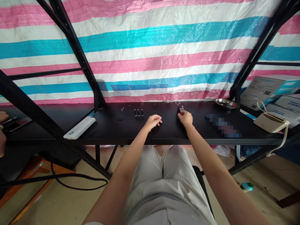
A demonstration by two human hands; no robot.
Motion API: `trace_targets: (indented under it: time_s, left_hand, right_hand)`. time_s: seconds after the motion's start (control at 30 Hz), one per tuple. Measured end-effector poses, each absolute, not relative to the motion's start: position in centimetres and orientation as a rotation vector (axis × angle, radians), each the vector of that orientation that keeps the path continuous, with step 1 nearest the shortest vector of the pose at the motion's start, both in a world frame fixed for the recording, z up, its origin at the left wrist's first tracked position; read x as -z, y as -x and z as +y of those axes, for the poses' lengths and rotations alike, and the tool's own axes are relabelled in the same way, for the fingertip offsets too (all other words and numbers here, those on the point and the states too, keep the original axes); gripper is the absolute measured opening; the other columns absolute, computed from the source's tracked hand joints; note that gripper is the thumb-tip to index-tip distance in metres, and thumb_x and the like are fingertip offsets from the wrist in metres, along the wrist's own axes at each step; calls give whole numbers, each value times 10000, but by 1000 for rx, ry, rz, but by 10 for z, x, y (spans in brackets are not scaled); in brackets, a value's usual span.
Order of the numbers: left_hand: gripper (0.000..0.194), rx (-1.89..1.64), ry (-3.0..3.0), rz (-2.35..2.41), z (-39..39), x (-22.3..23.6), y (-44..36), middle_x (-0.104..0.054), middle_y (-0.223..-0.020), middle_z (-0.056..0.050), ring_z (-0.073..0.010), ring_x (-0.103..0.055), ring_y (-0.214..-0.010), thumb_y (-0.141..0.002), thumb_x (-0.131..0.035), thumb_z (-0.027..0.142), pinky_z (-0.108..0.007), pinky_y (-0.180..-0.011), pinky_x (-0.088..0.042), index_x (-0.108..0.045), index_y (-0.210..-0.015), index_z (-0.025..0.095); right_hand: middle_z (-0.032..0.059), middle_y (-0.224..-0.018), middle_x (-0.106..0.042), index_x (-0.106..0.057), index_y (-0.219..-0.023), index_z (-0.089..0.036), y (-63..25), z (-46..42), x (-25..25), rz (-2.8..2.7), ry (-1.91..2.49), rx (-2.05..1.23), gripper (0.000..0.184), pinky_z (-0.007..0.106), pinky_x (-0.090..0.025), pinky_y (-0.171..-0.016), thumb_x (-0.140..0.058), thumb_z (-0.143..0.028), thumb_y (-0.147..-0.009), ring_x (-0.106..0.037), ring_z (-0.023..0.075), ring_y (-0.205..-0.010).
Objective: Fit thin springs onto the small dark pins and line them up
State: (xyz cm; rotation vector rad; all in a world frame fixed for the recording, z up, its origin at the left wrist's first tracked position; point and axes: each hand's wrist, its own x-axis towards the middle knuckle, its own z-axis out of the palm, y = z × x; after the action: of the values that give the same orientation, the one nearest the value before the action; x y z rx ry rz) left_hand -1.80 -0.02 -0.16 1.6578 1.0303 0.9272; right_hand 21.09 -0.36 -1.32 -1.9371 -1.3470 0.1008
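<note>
My left hand (154, 122) hovers just above the front half of the black tabletop (110, 128), its fingers loosely curled and apart, with nothing plainly visible in them. To the right, my right hand (186, 118) rests at the table with its fingers closed at a group of small black and clear pieces (181, 108). What its fingertips grip is mostly hidden and too small to name. Several small dark cylinders with pale ends (138, 113) stand in a row left of my left hand. Behind my hands, small white pieces (168, 102) lie along the table's back edge.
A white power strip-like bar (81, 127) lies at the left. A shiny metal dish (226, 103), a blurred-out item (222, 125), a cream pouch (270, 121) and boxes (264, 90) are on the right. Black frame posts (77, 53) flank the table. Another person's hand (2, 117) shows far left.
</note>
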Motion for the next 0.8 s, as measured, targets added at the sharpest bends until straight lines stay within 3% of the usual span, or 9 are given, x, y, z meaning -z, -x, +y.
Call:
trace_targets:
  time_s: [0.8]
  left_hand:
    - [100, -921, -1690, 1029, 4, 7, 18, -654, -730, -42, -61, -532, -486, -806, -520, 166, -169, -430, -327, -590, -860, 118]
  right_hand:
    - [50, -880, -685, -666, -847, -216, -210, 5, 13, -1399, 2015, -137, 165, 276, -435, -702, -557, -323, -783, -617, 190, -845]
